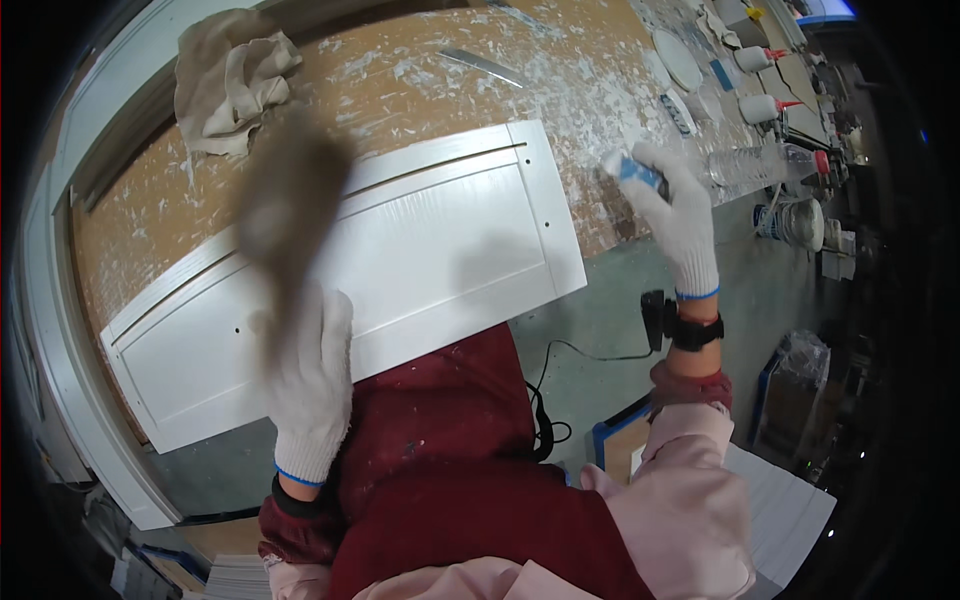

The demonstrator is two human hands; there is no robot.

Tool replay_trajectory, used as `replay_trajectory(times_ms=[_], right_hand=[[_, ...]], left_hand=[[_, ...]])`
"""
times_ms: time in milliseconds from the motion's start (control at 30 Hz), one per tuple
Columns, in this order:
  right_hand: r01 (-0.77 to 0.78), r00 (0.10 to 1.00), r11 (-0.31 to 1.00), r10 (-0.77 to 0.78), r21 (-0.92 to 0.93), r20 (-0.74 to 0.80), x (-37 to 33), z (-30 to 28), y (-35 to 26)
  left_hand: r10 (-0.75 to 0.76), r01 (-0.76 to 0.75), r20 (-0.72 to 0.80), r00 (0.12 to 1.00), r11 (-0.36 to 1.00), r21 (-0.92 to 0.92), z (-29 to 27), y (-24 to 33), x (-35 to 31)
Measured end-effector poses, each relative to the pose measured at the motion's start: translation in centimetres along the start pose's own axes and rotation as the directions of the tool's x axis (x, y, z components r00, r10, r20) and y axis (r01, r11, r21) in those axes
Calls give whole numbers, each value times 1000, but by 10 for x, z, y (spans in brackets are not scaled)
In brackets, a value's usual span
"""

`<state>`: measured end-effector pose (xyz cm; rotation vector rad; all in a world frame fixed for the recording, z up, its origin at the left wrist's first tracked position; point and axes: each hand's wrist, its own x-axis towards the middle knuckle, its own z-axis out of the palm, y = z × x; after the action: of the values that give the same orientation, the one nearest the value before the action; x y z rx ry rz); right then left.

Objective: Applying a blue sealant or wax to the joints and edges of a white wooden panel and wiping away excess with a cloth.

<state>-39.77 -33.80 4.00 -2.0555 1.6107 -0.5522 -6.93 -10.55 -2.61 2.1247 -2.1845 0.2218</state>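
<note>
A white framed panel [430,250] with small dark holes near its ends lies across the table's near edge. My left hand [312,375], in a white knit glove, is closed around the handle of a brush [290,200]. Motion smears the brush, a broad brown and grey shape above the panel. Over the table's right end is my right hand [680,215], also gloved. Pinched in its fingers is a small blue and white piece [637,172], whose kind I cannot make out.
A crumpled beige cloth [235,85] lies at the far left of the paint-flecked table [400,90]. A metal strip [482,67] rests farther back. At right are red-tipped glue bottles [765,108], a clear plastic bottle [745,168] and a white tub [795,224].
</note>
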Motion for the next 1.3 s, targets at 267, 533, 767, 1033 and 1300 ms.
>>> replay_trajectory(times_ms=[267, 533, 767, 1033, 1300], right_hand=[[-208, 974, 943, 224, 259, -33, -116, 13, 22], [-14, 992, 976, 40, 217, -118, -122, 26, 22], [12, 1000, 993, -12, 120, 3, -127, 29, 24], [119, 988, 979, -100, 167, -118, -133, 28, -1], [177, 984, 982, -174, -71, 45, -100, 37, -40]], left_hand=[[27, -28, -14, 1000, 999, -45, 1, -3, 7], [45, -43, 23, 999, 996, -77, 1, -7, 4], [36, -29, 54, 998, 991, -130, 3, -8, -1], [46, -32, 76, 996, 984, -176, 2, -9, 1], [70, -69, -5, 998, 978, -199, 9, -9, -3]])
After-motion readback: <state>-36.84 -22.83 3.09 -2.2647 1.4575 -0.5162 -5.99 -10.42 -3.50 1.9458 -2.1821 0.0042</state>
